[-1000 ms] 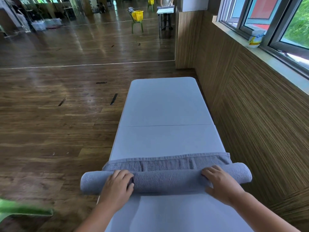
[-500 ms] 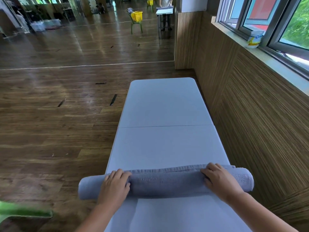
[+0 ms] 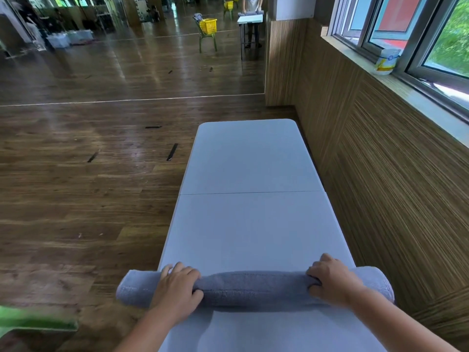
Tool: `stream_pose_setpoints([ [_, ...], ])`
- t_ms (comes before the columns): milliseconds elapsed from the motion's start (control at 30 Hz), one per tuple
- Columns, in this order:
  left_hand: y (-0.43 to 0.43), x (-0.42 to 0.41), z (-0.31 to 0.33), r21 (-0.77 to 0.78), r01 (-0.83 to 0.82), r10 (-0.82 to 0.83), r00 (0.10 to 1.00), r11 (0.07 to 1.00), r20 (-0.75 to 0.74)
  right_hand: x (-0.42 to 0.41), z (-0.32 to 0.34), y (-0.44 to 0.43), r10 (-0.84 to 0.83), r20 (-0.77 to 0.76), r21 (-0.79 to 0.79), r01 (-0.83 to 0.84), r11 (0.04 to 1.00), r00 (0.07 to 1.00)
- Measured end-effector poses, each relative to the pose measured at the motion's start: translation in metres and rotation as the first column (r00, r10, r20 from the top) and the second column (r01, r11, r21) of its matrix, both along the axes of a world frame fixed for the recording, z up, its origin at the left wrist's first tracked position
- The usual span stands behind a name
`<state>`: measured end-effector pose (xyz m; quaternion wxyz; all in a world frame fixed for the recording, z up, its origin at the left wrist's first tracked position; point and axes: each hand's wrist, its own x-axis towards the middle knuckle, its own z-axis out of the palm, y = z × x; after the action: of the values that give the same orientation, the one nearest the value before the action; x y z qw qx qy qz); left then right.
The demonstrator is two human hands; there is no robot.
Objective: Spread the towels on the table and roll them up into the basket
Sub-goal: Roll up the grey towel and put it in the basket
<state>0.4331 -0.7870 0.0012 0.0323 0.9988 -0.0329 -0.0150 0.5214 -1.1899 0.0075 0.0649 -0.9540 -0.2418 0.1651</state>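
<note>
Pale grey folding counter (image 3: 248,224) stretches away from me toward 12 o'clock, with a seam across its middle. On its near end I see the grey terry towel (image 3: 253,288), rolled into a thick cylinder and lying crosswise. Both ends of the roll overhang the counter's edges at 9 and 3 o'clock.

The left hand (image 3: 177,290) grips the roll toward its 9 o'clock end, fingers curled over the top and thumb against the near side. The right hand (image 3: 332,283) clamps the roll toward 3 o'clock, fingers bent into the cloth. The two hands are well apart, with a bare stretch of roll between them.

At 3 o'clock a wood-panelled wall (image 3: 380,174) flanks the counter, and a white and yellow tub (image 3: 385,60) stands on the window sill above it. Dark wooden floor (image 3: 88,199) spreads out at 9 o'clock. Far off near 12 o'clock a yellow plastic basket (image 3: 208,25) sits on a green chair (image 3: 203,43). A blurred green shape (image 3: 35,322) lies at 8 o'clock.
</note>
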Motion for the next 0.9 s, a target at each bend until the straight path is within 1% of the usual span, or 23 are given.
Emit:
stream_pose_setpoints([
  [67, 0.003, 0.008, 0.005, 0.000, -0.023, 0.023, 0.999, 1.000, -0.048, 0.010, 0.007, -0.004, -0.062, -0.052, 0.012, 0.063, 0.998, 0.997],
  [167, 0.004, 0.017, 0.005, -0.068, -0.062, 0.063, 0.998, 0.996, 0.010, 0.022, 0.008, -0.013, -0.109, 0.022, 0.058, 0.107, 0.993, 0.994],
  [233, 0.002, 0.016, 0.002, -0.111, -0.067, 0.068, 0.998, 0.992, 0.004, 0.020, 0.009, -0.022, -0.115, 0.053, 0.075, 0.110, 0.991, 0.992],
  [300, -0.002, 0.012, 0.001, -0.103, -0.066, 0.060, 0.996, 0.992, -0.068, 0.016, 0.008, -0.030, -0.064, 0.082, 0.005, 0.064, 0.998, 0.995],
  [367, -0.014, 0.012, 0.004, -0.038, -0.049, 0.042, 0.987, 0.998, -0.157, 0.012, 0.007, -0.023, -0.036, 0.092, -0.096, 0.045, 0.994, 0.995],
  [467, -0.054, 0.029, 0.007, -0.015, 0.007, -0.010, 0.972, 1.000, -0.233, 0.011, 0.002, 0.021, -0.005, 0.066, -0.129, 0.014, 0.992, 0.998],
  [600, -0.123, 0.050, 0.013, -0.044, 0.080, -0.089, 0.963, 0.996, -0.256, 0.004, -0.002, 0.104, 0.085, 0.057, -0.088, -0.079, 0.993, 0.995],
  [667, -0.130, 0.052, 0.009, -0.052, 0.105, -0.114, 0.961, 0.993, -0.252, 0.001, -0.004, 0.118, 0.112, 0.055, -0.094, -0.106, 0.990, 0.992],
  [733, -0.108, 0.052, 0.009, -0.029, 0.121, -0.125, 0.957, 0.992, -0.261, 0.008, -0.004, 0.099, 0.110, 0.054, -0.108, -0.104, 0.989, 0.992],
  [767, -0.087, 0.051, 0.010, 0.000, 0.109, -0.105, 0.957, 0.994, -0.270, 0.014, -0.004, 0.078, 0.092, 0.041, -0.132, -0.086, 0.988, 0.995],
  [867, -0.006, 0.042, 0.012, 0.122, -0.017, 0.052, 0.956, 0.992, -0.290, 0.032, 0.001, -0.001, -0.007, 0.021, -0.224, 0.011, 0.974, 1.000],
  [900, 0.019, 0.037, 0.014, 0.154, -0.064, 0.107, 0.953, 0.986, -0.284, 0.036, 0.005, -0.023, -0.044, 0.024, -0.228, 0.048, 0.972, 0.999],
])
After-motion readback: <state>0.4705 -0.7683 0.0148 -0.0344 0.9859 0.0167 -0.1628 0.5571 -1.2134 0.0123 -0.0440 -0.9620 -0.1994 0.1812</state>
